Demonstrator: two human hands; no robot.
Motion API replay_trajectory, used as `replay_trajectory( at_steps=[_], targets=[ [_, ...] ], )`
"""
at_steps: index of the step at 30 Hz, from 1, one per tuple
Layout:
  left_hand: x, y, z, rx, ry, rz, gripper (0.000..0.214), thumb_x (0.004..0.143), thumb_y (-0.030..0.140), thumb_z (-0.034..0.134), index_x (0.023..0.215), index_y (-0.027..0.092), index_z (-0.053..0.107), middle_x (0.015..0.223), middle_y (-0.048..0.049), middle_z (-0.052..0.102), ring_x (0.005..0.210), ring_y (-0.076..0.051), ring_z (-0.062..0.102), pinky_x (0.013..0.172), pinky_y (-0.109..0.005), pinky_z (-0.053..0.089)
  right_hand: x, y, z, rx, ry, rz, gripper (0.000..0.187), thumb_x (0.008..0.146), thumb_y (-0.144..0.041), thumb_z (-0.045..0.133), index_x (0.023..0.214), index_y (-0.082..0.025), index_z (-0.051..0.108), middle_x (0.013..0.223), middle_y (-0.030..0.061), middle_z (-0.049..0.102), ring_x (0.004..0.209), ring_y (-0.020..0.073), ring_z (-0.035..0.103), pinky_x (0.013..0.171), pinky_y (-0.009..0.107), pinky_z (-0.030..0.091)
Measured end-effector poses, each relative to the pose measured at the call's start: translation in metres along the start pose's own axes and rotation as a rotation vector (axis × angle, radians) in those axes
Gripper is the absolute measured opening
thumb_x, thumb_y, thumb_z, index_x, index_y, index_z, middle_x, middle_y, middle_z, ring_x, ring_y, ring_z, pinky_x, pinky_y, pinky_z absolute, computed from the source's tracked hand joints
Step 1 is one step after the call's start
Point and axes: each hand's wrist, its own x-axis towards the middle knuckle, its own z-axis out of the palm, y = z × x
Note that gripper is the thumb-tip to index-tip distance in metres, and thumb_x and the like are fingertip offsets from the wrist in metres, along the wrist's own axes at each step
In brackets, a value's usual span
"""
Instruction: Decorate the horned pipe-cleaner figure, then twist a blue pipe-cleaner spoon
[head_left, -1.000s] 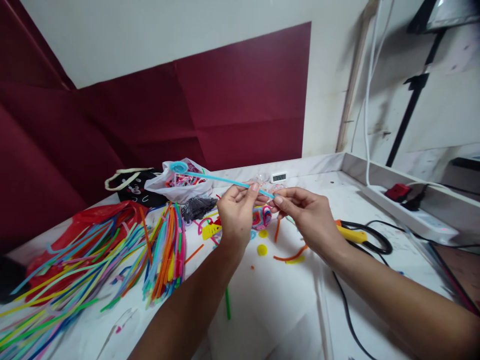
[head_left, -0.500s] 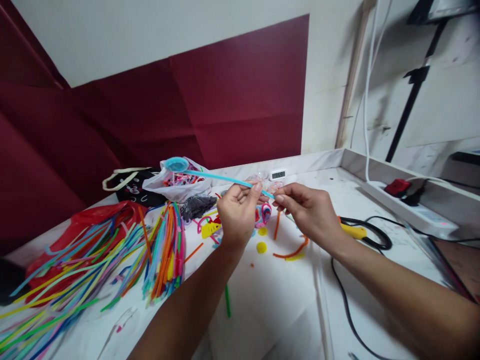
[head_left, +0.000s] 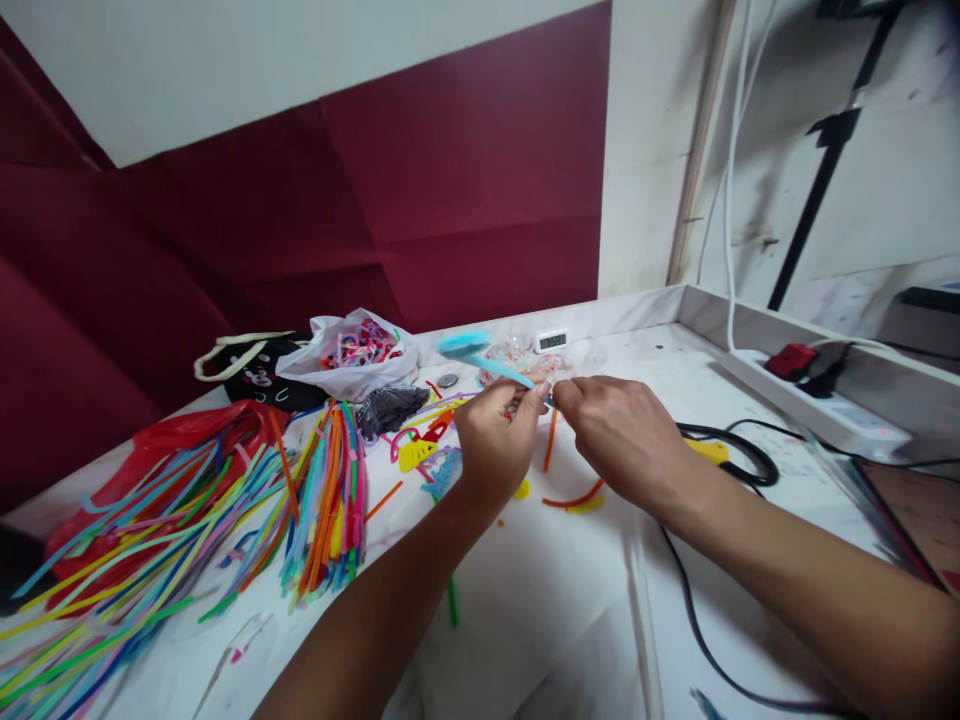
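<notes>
My left hand (head_left: pixel 499 440) and my right hand (head_left: pixel 619 435) meet above the white table (head_left: pixel 555 600), both pinching a light blue pipe cleaner (head_left: pixel 487 362). Its far end is coiled into a small flat disc (head_left: pixel 463 346) that points up and left of my left hand. Small bent pieces in yellow, pink and orange (head_left: pixel 424 450) lie on the table just beneath and left of my hands. An orange curved piece (head_left: pixel 574 500) lies below my right hand.
A big spread of coloured pipe cleaners (head_left: pixel 187 520) over a red bag fills the left. A white bag (head_left: pixel 352 360), a black pouch (head_left: pixel 251 370) and a small digital clock (head_left: pixel 551 341) stand behind. Yellow-handled tool (head_left: pixel 712 450), black cable and power strip (head_left: pixel 817 410) lie right.
The coiled blue end has swung right and closer to my hands, so less of the stem shows. Both hands have dropped a little toward the table and drawn together.
</notes>
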Motion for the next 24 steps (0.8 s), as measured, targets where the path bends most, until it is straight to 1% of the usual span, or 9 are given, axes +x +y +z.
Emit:
replay_trajectory(
  at_steps=[2, 3, 5, 7, 9, 12, 14, 17, 24],
  targets=[
    [-0.001, -0.001, 0.001, 0.034, -0.005, 0.023, 0.013, 0.080, 0.020, 0.068, 0.068, 0.017, 0.069, 0.063, 0.0002, 0.071, 0.059, -0.012, 0.067, 0.061, -0.020, 0.051, 0.000, 0.001, 0.001, 0.008, -0.006, 0.000, 0.026, 0.085, -0.001, 0.042, 0.093, -0.011, 0.065, 0.084, 0.0146, 0.071, 0.078, 0.0240, 0.067, 0.058, 0.031, 0.034],
    [0.000, -0.002, 0.002, 0.022, -0.008, 0.008, 0.013, 0.080, 0.021, 0.068, 0.068, 0.017, 0.069, 0.063, 0.0002, 0.071, 0.059, -0.012, 0.067, 0.061, -0.020, 0.051, 0.000, 0.002, 0.003, 0.036, -0.002, 0.000, 0.026, 0.085, -0.002, 0.043, 0.093, -0.012, 0.065, 0.085, 0.0145, 0.072, 0.077, 0.0236, 0.067, 0.059, 0.030, 0.035],
    [0.003, -0.004, 0.001, -0.075, -0.001, -0.074, 0.010, 0.081, 0.024, 0.068, 0.073, 0.017, 0.070, 0.063, -0.0004, 0.071, 0.059, -0.013, 0.068, 0.061, -0.021, 0.053, 0.002, 0.006, 0.010, 0.164, 0.039, 0.008, 0.023, 0.087, -0.005, 0.044, 0.091, -0.014, 0.065, 0.085, 0.0124, 0.072, 0.076, 0.0222, 0.066, 0.060, 0.030, 0.036],
    [0.008, -0.004, -0.001, -0.233, 0.023, -0.189, 0.012, 0.080, 0.027, 0.069, 0.080, 0.015, 0.070, 0.065, -0.0016, 0.072, 0.059, -0.014, 0.069, 0.061, -0.023, 0.055, 0.006, 0.010, 0.020, 0.412, 0.126, 0.034, 0.017, 0.090, -0.013, 0.049, 0.088, -0.016, 0.065, 0.081, 0.0079, 0.071, 0.073, 0.0197, 0.065, 0.062, 0.029, 0.038],
    [0.013, -0.003, -0.004, -0.369, 0.056, -0.276, 0.016, 0.078, 0.029, 0.071, 0.082, 0.014, 0.068, 0.065, -0.0023, 0.072, 0.057, -0.015, 0.069, 0.059, -0.024, 0.056, 0.009, 0.011, 0.030, 0.750, 0.227, 0.088, 0.008, 0.088, -0.022, 0.058, 0.089, -0.018, 0.066, 0.075, 0.0030, 0.070, 0.069, 0.0168, 0.064, 0.064, 0.028, 0.041],
    [0.018, -0.002, -0.007, -0.463, 0.087, -0.326, 0.018, 0.076, 0.029, 0.073, 0.080, 0.013, 0.066, 0.063, -0.0023, 0.071, 0.054, -0.014, 0.068, 0.056, -0.023, 0.055, 0.011, 0.008, 0.040, 1.208, 0.302, 0.177, 0.019, 0.080, -0.030, 0.070, 0.094, -0.019, 0.066, 0.072, 0.0001, 0.069, 0.067, 0.0150, 0.064, 0.065, 0.027, 0.047],
    [0.019, -0.001, -0.008, -0.492, 0.094, -0.344, 0.019, 0.076, 0.029, 0.073, 0.080, 0.013, 0.065, 0.063, -0.0024, 0.071, 0.054, -0.014, 0.068, 0.056, -0.023, 0.055, 0.011, 0.005, 0.042, 1.392, 0.313, 0.205, 0.024, 0.077, -0.034, 0.073, 0.092, -0.018, 0.065, 0.070, 0.0006, 0.069, 0.066, 0.0156, 0.065, 0.064, 0.028, 0.050],
    [0.018, -0.002, -0.008, -0.525, 0.086, -0.365, 0.020, 0.077, 0.030, 0.073, 0.080, 0.013, 0.064, 0.063, -0.0027, 0.071, 0.055, -0.014, 0.069, 0.056, -0.023, 0.056, 0.010, 0.000, 0.041, 1.482, 0.340, 0.215, 0.024, 0.078, -0.037, 0.073, 0.087, -0.016, 0.066, 0.069, 0.0019, 0.069, 0.065, 0.0160, 0.065, 0.060, 0.028, 0.050],
    [0.017, 0.000, -0.009, -0.496, 0.043, -0.360, 0.020, 0.078, 0.031, 0.072, 0.084, 0.013, 0.064, 0.065, -0.0033, 0.072, 0.058, -0.015, 0.070, 0.060, -0.025, 0.058, 0.010, 0.004, 0.040, 1.357, 0.382, 0.215, 0.023, 0.083, -0.038, 0.066, 0.085, -0.016, 0.069, 0.071, 0.0028, 0.069, 0.065, 0.0158, 0.063, 0.060, 0.029, 0.049]
  ],
)
